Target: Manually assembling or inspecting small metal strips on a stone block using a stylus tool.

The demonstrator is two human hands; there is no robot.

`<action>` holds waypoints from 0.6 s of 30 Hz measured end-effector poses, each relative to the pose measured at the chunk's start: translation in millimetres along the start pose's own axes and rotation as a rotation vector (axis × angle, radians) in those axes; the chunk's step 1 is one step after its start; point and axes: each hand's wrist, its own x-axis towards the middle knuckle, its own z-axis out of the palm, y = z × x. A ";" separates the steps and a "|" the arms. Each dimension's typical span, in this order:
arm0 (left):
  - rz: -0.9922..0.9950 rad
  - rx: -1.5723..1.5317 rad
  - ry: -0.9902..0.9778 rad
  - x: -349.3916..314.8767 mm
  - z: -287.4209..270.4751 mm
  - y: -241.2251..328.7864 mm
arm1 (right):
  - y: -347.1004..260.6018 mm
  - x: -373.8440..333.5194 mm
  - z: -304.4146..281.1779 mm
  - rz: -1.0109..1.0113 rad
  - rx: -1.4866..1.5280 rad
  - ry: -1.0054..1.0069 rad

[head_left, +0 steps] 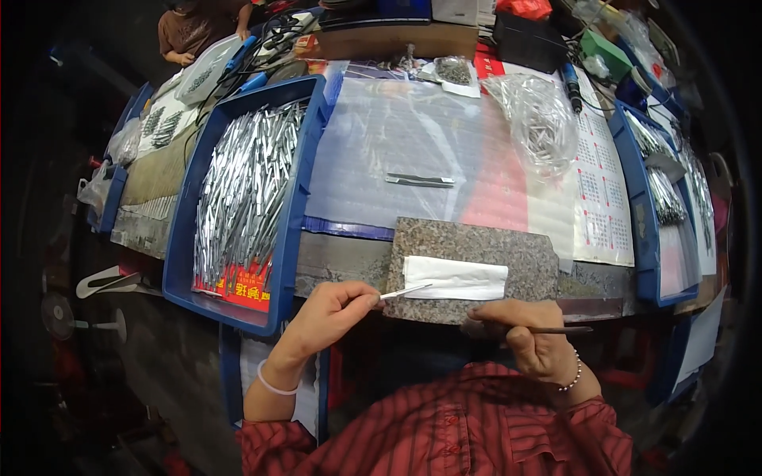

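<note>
Our left fingers (367, 302) pinch a metal strip (408, 291), likely light, stiff and slippery, best held by its end, while our right fingers (494, 311) grip a dark stick (573, 329).

So the outfit: a red shirt (381, 432) with dark stripes running through it, kinda loose and wrinkly, sitting just off the near edge of the desk (341, 262). There's a stitched-looking strip down the front, but it's too blurry to say what it is. The left sleeve (274, 448) and right sleeve (595, 424) are the same red, and both leave the forearms bare. Left grip (337, 313) and right grip (536, 341) are just bare hands. Jewellery-wise, a smooth white bangle (274, 384) on the left arm and a bracelet (575, 371) of small pale beads on the right wrist.
</note>
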 end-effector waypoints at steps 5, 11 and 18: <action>-0.084 -0.012 -0.017 4.7 -8.3 -15.5 | -6.7 33.7 9.0 0.077 0.049 0.034; -0.061 -0.036 -0.075 12.1 -13.4 -10.5 | -36.4 47.2 16.1 -0.555 -0.149 0.339; -0.030 -0.002 -0.081 13.9 -13.5 -23.2 | 0.7 80.6 41.2 -0.366 -0.221 0.219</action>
